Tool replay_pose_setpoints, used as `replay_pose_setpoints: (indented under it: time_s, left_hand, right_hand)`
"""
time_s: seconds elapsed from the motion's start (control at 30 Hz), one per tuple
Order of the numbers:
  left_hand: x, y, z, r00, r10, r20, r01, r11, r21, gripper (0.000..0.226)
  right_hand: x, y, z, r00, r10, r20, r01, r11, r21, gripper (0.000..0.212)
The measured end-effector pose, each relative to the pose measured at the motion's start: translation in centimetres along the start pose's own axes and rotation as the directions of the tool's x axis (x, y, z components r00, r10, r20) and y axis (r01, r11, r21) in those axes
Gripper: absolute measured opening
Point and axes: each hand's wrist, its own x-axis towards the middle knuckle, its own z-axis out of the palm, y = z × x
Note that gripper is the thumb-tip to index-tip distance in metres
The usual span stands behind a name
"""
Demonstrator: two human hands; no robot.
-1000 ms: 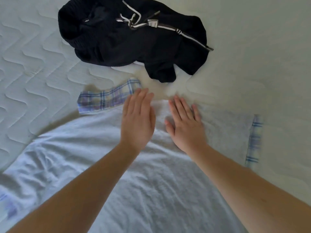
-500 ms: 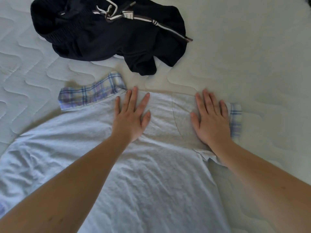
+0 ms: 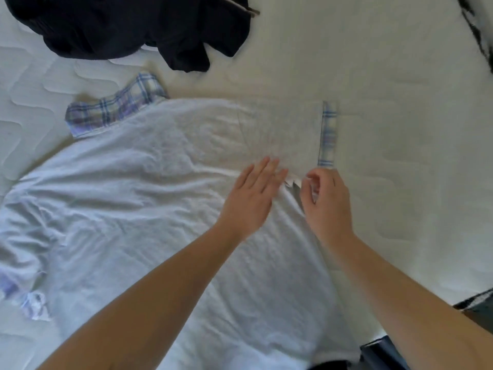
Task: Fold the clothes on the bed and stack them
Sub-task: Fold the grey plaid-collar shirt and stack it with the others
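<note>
A pale grey shirt (image 3: 149,198) with plaid cuffs lies spread on the white quilted bed (image 3: 386,76). One plaid cuff (image 3: 114,108) sits at its upper left, another plaid cuff (image 3: 328,134) ends the right sleeve. My left hand (image 3: 250,201) lies flat with straight fingers on the shirt below that sleeve. Just right of it, my right hand (image 3: 326,201) has curled fingers pinching the shirt's edge under the sleeve. A crumpled dark hoodie (image 3: 138,25) lies at the top left, apart from the shirt.
A dark patterned thing (image 3: 480,30) shows at the top right corner. The bed's near edge and something dark (image 3: 474,311) appear at the lower right. Bare mattress stretches to the right of the shirt.
Both hands moved off the shirt's top edge, right and nearer to me. The left still lies flat; the right went from flat to pinching the edge below the sleeve. The view shifted right.
</note>
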Motion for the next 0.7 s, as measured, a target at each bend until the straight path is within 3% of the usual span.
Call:
replay_pose_setpoints:
  time_s: [0.07,0.13,0.27,0.4,0.53,0.6,0.7]
  left_hand:
    - [-1.5,1.9,0.8,0.996,0.076,0.034,-0.076,0.997,-0.016,0.063]
    - [-2.7,2.8,1.0,0.991,0.121,0.058,-0.121,0.993,-0.005,0.065]
    - [-2.7,3.1,0.9,0.933,0.287,0.219,-0.305,0.951,0.052,0.054]
    - [-0.3,3.6,0.3,0.866,0.355,0.354,-0.392,0.919,0.038,0.044]
    - [3.5,5.4,0.2,0.806,0.350,0.477,-0.456,0.881,0.125,0.031]
    - [5.0,6.5,-0.1,0.788,0.336,0.517,-0.461,0.877,0.134,0.016]
    - [5.6,7.2,-0.4,0.820,0.319,0.476,-0.410,0.907,0.097,0.003]
  right_hand:
    - [-3.8,1.3,0.1,0.973,0.211,0.097,-0.213,0.977,0.005,0.023]
    - [-6.7,2.4,0.3,0.938,0.308,0.156,-0.307,0.951,-0.032,0.032]
    - [-9.6,3.2,0.2,0.898,0.326,0.295,-0.288,0.943,-0.166,0.037]
    - [-10.9,4.4,-0.4,0.792,0.436,0.427,-0.343,0.897,-0.280,0.041]
    - [-12.9,6.3,-2.1,0.683,0.431,0.590,-0.407,0.895,-0.182,0.035]
    - [-14.4,7.3,-2.9,0.608,0.430,0.667,-0.383,0.895,-0.227,0.032]
    - [-16.9,8.6,-3.8,0.582,0.445,0.681,-0.351,0.892,-0.284,0.029]
